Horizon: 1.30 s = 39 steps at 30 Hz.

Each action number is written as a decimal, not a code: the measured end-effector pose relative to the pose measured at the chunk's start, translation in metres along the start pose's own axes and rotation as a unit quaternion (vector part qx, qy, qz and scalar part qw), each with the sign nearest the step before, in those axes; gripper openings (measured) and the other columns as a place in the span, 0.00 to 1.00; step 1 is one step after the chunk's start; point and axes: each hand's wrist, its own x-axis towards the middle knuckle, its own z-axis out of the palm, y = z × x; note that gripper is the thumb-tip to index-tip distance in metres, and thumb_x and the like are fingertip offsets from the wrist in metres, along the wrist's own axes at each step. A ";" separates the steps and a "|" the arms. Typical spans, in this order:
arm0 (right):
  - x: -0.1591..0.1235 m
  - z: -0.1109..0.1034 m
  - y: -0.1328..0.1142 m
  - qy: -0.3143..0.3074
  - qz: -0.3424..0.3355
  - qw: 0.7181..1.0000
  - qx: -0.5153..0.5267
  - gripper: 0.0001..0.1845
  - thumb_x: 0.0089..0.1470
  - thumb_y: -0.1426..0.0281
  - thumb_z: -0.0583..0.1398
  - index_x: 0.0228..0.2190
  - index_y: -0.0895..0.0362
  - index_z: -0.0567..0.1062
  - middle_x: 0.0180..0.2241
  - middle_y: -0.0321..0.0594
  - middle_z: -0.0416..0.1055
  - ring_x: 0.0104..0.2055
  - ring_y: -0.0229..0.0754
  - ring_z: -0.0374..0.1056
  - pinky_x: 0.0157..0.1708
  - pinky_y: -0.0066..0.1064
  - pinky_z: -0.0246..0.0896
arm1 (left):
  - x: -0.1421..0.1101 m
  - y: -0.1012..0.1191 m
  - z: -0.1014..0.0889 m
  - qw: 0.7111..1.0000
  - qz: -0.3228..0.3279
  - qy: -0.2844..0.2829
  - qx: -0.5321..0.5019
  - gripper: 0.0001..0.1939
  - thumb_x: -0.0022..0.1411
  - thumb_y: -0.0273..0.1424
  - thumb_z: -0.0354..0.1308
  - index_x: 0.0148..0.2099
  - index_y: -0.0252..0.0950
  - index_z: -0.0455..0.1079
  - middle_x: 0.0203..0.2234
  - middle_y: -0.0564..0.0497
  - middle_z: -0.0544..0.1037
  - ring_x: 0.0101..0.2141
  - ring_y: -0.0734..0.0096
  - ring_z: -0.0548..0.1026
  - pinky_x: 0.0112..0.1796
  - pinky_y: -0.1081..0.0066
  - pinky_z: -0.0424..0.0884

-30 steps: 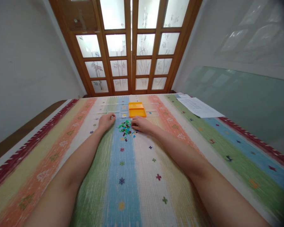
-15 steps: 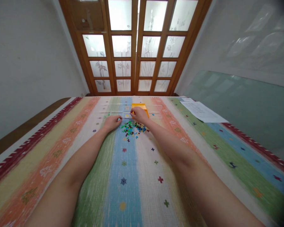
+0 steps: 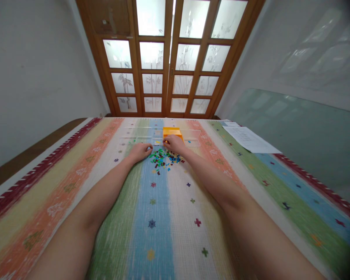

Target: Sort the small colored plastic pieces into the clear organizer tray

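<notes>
A heap of small building bricks (image 3: 160,158), green, blue, dark red and yellow, lies on the striped tablecloth. At its left edge is my left hand (image 3: 141,152), thumb and fingertips closed together; anything between them is too small to make out. My right hand (image 3: 175,145) hovers over the heap's far right side with its fingers pinched, in front of the yellow box (image 3: 171,130). Whatever it may hold is hidden. Behind both hands stretches a clear compartment tray (image 3: 194,135), with a few tiny pieces in it, among them a yellow piece (image 3: 157,142).
Printed paper sheets (image 3: 247,140) lie at the far right of the table. The tablecloth (image 3: 181,233) runs up to a wooden door (image 3: 169,77) with glass panes. A pale glass panel (image 3: 294,124) leans along the right wall.
My right hand has shifted a little to the right and nearer to me, away from the tray's middle compartment. My left hand has edged slightly right, still pinched.
</notes>
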 end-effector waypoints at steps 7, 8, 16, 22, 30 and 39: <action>-0.023 -0.011 0.005 -0.038 -0.030 0.998 -0.037 0.11 0.64 0.65 0.61 0.41 0.56 0.84 0.41 0.47 0.79 0.45 0.48 0.70 0.41 0.32 0.58 | -0.001 0.006 0.002 1.000 0.018 -0.001 -0.017 0.13 0.67 0.41 0.57 0.45 0.44 0.81 0.29 0.49 0.79 0.32 0.60 0.75 0.34 0.67 0.61; -0.024 -0.011 0.005 -0.039 -0.031 0.998 -0.037 0.11 0.65 0.65 0.61 0.41 0.56 0.84 0.41 0.47 0.79 0.45 0.47 0.70 0.41 0.32 0.58 | -0.001 0.006 0.003 1.000 0.019 -0.001 -0.017 0.13 0.67 0.41 0.57 0.45 0.44 0.81 0.28 0.49 0.79 0.32 0.60 0.75 0.34 0.67 0.61; -0.020 -0.005 0.005 -0.050 -0.020 0.998 -0.032 0.09 0.62 0.66 0.63 0.39 0.54 0.84 0.40 0.47 0.79 0.45 0.48 0.70 0.39 0.32 0.58 | 0.000 0.004 0.005 1.000 0.019 -0.004 -0.009 0.15 0.68 0.42 0.55 0.46 0.44 0.81 0.29 0.50 0.79 0.31 0.62 0.75 0.33 0.68 0.60; -0.020 -0.001 0.005 -0.054 -0.025 0.998 -0.025 0.09 0.61 0.69 0.62 0.39 0.54 0.84 0.40 0.46 0.79 0.45 0.47 0.70 0.39 0.32 0.58 | 0.000 0.004 0.006 1.000 0.012 -0.007 -0.006 0.15 0.67 0.43 0.55 0.46 0.44 0.81 0.29 0.49 0.79 0.32 0.61 0.75 0.34 0.68 0.60; -0.020 -0.008 0.007 -0.056 -0.013 0.998 -0.034 0.11 0.63 0.67 0.60 0.38 0.57 0.83 0.40 0.46 0.79 0.45 0.46 0.70 0.42 0.31 0.58 | -0.001 0.007 0.001 1.000 0.018 -0.020 0.012 0.16 0.69 0.42 0.53 0.47 0.43 0.80 0.30 0.50 0.80 0.32 0.64 0.75 0.33 0.69 0.59; -0.020 -0.003 0.007 -0.064 -0.027 0.997 -0.018 0.10 0.62 0.67 0.61 0.37 0.56 0.83 0.39 0.44 0.79 0.43 0.45 0.70 0.40 0.30 0.56 | 0.000 0.006 0.002 0.999 0.019 -0.021 0.016 0.16 0.69 0.42 0.53 0.47 0.43 0.80 0.31 0.51 0.80 0.32 0.64 0.75 0.34 0.69 0.60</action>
